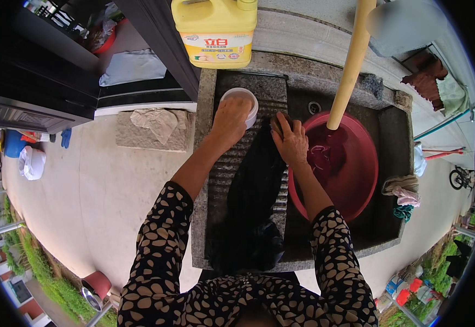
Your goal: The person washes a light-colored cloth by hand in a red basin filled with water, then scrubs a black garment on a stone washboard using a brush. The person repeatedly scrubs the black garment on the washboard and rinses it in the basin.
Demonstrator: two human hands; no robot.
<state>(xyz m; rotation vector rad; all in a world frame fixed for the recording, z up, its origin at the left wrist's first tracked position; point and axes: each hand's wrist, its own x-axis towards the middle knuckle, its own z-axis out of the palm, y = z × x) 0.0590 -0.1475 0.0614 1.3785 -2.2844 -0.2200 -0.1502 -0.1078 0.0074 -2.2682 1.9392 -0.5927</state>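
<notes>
My left hand (233, 118) reaches into a small white tub (252, 113) at the top of the ribbed stone washboard (226, 163). Its fingertips are hidden inside the tub, so their hold cannot be seen. My right hand (292, 143) is closed around a small brown oblong thing (275, 126), mostly covered by the fingers, at the upper end of a black wet cloth (256, 174). The cloth lies stretched down the washboard, its lower part bunched at the near edge. Right of it, a red basin (369, 180) holds water and a dark red item under the surface.
A yellow jug (215, 22) stands on the stone sink's far rim (303, 66). A pale yellow pole (351, 65) slants down to the basin. Small rags (404, 191) hang over the right rim. A stone block with a cloth (155, 125) lies on the floor at left.
</notes>
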